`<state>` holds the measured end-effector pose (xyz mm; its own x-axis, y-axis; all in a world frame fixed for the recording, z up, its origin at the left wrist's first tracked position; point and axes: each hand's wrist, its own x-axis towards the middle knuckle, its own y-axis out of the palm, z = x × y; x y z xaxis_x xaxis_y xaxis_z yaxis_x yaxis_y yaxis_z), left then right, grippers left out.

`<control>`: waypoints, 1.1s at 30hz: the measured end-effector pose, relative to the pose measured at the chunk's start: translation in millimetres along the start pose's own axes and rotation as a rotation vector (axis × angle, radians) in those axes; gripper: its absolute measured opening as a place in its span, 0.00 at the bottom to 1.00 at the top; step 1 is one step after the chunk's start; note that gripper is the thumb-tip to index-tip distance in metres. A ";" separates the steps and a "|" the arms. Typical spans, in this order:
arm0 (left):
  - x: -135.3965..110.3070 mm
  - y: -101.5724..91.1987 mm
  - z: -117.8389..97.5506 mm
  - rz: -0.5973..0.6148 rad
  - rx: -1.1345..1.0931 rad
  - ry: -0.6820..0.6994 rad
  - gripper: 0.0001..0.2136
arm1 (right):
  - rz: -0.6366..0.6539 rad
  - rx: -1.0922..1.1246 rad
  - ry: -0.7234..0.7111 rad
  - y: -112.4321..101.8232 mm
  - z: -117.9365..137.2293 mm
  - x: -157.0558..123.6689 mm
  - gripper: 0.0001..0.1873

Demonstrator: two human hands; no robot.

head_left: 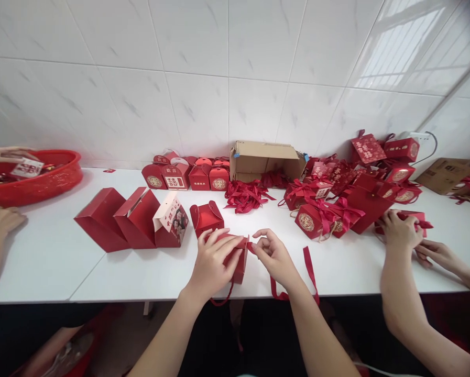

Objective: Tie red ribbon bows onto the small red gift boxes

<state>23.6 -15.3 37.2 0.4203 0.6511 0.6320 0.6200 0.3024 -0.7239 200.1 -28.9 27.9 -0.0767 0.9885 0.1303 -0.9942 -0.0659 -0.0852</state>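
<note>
A small red gift box [240, 266] stands near the table's front edge, directly before me. My left hand [215, 262] lies over its top with the fingers closed on it, hiding much of the box. From the right, my right hand [276, 257] pinches a red ribbon [310, 269] at the box's upper edge. The ribbon's long loose part hangs past my right wrist and over the table edge. A red cord loop dangles below the box's left side. Just behind my left hand sits another red box [206, 215].
Three taller red boxes [101, 220] stand left. A red basin [62, 180] is far left, with a person's hands by it. Behind lie a ribbon heap [247, 196] and an open cardboard box [266, 152]. At right, another person's hands [402, 230] handle a box beside piled beribboned boxes [311, 220].
</note>
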 end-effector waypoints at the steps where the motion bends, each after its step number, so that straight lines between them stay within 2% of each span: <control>1: 0.0 -0.1 0.2 -0.003 0.002 -0.004 0.12 | -0.005 -0.007 0.002 -0.2 -0.4 -0.3 0.10; 9: 5.3 1.4 0.2 -0.034 0.036 0.021 0.10 | 0.009 -0.023 0.005 0.0 1.4 1.3 0.10; 18: 7.1 6.9 -0.1 -0.143 0.085 0.022 0.06 | 0.056 -0.027 -0.007 5.9 -3.8 4.8 0.11; 22: 10.8 0.4 1.8 -0.276 0.121 -0.010 0.04 | -0.070 -0.183 -0.088 3.1 -2.2 6.9 0.14; 24: 14.7 -8.4 3.0 -0.367 0.144 -0.002 0.04 | -0.113 -0.268 -0.157 3.5 4.2 9.3 0.16; 28: 22.9 -30.4 0.7 -0.500 0.152 0.063 0.06 | 0.073 -0.164 -0.211 12.3 29.0 16.4 0.12; 30: 22.4 -38.6 -1.4 -0.541 0.143 0.052 0.07 | 0.115 -0.069 -0.205 14.5 47.0 16.5 0.09; 31: 20.0 -41.1 -1.7 -0.552 0.137 0.021 0.08 | 0.092 -0.039 -0.218 12.8 57.3 14.0 0.09; 33: 10.4 -42.6 0.2 -0.531 0.108 -0.078 0.10 | -0.041 -0.008 -0.303 1.4 78.3 1.5 0.07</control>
<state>1.4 -21.3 74.5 0.0157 0.4378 0.8989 0.6602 0.6707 -0.3382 192.6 -38.2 105.3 -0.0566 0.9047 0.4222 -0.9964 -0.0243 -0.0814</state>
